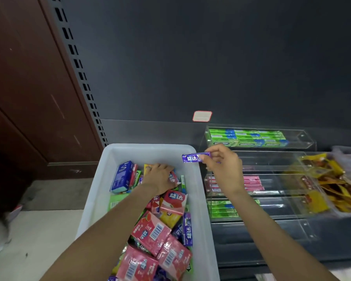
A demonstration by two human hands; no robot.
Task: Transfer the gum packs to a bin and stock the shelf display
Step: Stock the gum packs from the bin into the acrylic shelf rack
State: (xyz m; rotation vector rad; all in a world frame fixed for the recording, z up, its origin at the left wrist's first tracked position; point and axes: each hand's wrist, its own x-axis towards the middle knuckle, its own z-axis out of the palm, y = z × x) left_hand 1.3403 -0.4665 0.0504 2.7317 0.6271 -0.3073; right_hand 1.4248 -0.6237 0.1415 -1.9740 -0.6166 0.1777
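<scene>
A white plastic bin in the lower middle holds several gum packs: pink boxes, a blue box, purple sticks. My left hand reaches down into the bin's far end, fingers curled on a small pink and white pack. My right hand pinches a purple gum stick above the bin's right rim, beside the clear acrylic shelf display. The display's tiers hold green packs, pink packs and more green packs.
Yellow and orange wrapped packets fill a clear tray at the right. The dark shelf back panel carries a blank red-edged label. A slotted upright and brown wooden panel stand left. Pale floor lies at lower left.
</scene>
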